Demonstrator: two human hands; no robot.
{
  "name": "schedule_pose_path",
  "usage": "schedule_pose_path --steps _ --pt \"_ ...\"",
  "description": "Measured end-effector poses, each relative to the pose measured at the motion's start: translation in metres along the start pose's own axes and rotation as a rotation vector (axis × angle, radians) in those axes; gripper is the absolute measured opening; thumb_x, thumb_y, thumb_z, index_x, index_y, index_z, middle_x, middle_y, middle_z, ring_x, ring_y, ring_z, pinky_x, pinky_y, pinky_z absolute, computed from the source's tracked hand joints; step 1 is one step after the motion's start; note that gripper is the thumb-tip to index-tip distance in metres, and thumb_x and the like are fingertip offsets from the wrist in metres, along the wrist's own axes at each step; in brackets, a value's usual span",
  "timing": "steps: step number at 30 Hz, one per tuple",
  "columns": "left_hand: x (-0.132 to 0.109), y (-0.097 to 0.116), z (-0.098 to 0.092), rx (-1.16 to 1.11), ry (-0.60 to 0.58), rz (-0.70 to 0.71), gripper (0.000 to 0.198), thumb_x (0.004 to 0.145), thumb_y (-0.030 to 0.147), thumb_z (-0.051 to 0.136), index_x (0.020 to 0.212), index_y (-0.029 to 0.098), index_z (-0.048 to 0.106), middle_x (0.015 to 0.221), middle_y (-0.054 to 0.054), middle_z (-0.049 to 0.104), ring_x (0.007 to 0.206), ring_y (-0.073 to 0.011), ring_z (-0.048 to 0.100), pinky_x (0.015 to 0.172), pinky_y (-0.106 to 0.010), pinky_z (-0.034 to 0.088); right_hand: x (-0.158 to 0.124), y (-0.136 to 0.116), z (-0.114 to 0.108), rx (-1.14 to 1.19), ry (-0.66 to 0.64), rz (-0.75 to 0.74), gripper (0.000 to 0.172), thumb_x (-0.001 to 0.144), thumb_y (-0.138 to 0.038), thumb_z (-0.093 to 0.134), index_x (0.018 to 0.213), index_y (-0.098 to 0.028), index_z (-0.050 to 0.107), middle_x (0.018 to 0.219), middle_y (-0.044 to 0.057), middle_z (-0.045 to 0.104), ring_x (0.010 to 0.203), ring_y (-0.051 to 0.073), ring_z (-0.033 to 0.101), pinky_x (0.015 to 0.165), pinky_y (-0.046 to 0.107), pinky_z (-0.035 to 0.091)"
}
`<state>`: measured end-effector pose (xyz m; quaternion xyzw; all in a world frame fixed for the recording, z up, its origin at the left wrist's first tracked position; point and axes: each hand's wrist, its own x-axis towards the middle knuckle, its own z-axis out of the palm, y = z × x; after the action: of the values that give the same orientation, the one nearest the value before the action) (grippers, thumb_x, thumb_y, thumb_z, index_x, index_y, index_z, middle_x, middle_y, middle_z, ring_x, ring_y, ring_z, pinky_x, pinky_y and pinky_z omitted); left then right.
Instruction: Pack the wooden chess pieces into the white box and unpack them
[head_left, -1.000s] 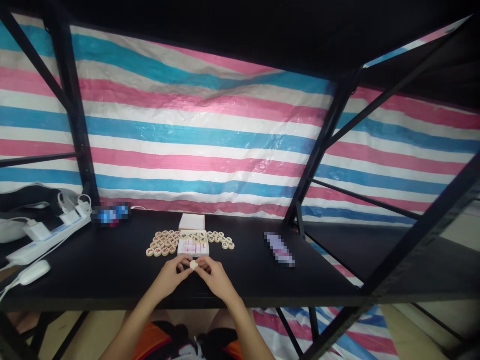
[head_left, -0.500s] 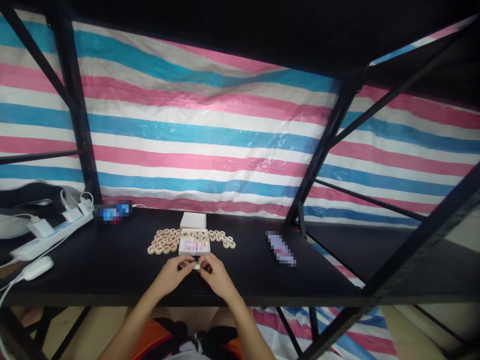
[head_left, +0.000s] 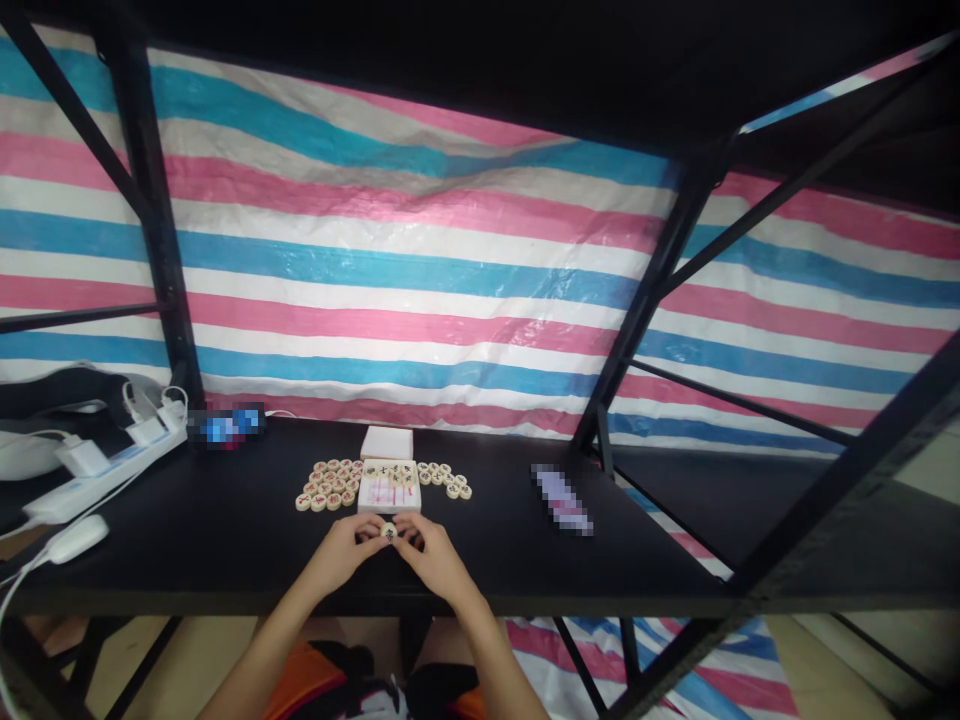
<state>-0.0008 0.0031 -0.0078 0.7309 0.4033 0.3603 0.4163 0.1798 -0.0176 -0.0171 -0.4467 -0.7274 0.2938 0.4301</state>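
My left hand [head_left: 343, 558] and my right hand [head_left: 433, 560] meet over the black table [head_left: 225, 540] and pinch one round cream game piece [head_left: 388, 531] between their fingertips; a dark mark shows on its face. Just beyond them lies a small white box [head_left: 388, 488] with pink lines and a few pieces in its far row. A cluster of cream pieces with red marks [head_left: 328, 484] lies left of the box. A smaller cluster with dark marks [head_left: 444, 479] lies to its right. The white lid [head_left: 387, 442] sits behind the box.
A white power strip [head_left: 97, 470] with plugged chargers and a white mouse-shaped device [head_left: 71, 538] lie at the table's left end. Two blurred objects lie at the back left [head_left: 225, 426] and right [head_left: 562, 498]. Black frame bars [head_left: 637, 300] and a striped tarp surround the table.
Both hands stayed together in front of the box. The piece between the fingertips has been turned, and a dark mark now shows on its face.
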Motion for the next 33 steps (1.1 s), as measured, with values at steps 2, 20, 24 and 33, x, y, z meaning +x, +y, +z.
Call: schedule_pose_path --steps 2,20,24,33 --pt "0.0 -0.001 0.0 -0.025 -0.013 0.004 0.021 0.076 0.03 0.06 0.09 0.016 0.066 0.085 -0.005 0.073 0.081 -0.0198 0.065 0.072 -0.026 0.045 0.0 -0.002 0.0 -0.003 -0.022 0.01 0.017 0.082 -0.024 0.054 0.097 -0.021 0.061 0.089 0.002 0.068 0.075 0.015 0.061 0.064 0.024 0.045" --pt "-0.001 0.002 -0.001 0.122 0.037 0.072 0.024 0.078 0.031 0.058 0.093 0.018 0.071 0.094 -0.006 0.07 0.075 -0.0174 0.06 0.062 -0.024 0.042 -0.002 -0.003 -0.001 -0.009 0.021 0.001 0.008 0.078 -0.019 0.058 0.085 -0.02 0.061 0.077 0.0 0.062 0.068 0.013 0.058 0.061 0.022 0.044" --pt "0.0 -0.007 0.001 0.011 0.057 0.01 0.035 0.078 0.034 0.059 0.108 0.016 0.062 0.081 -0.004 0.071 0.069 -0.0168 0.06 0.063 -0.025 0.043 -0.003 -0.007 -0.002 0.055 0.009 0.005 0.015 0.085 -0.025 0.052 0.095 -0.021 0.062 0.085 0.002 0.068 0.073 0.016 0.062 0.067 0.025 0.047" --pt "0.001 -0.006 0.002 0.054 0.019 0.04 0.021 0.081 0.033 0.054 0.091 0.018 0.065 0.082 -0.003 0.07 0.073 -0.0167 0.062 0.07 -0.025 0.047 -0.003 -0.004 0.003 -0.065 -0.009 -0.001 0.019 0.081 -0.023 0.057 0.099 -0.023 0.061 0.087 0.0 0.067 0.07 0.015 0.059 0.065 0.024 0.046"
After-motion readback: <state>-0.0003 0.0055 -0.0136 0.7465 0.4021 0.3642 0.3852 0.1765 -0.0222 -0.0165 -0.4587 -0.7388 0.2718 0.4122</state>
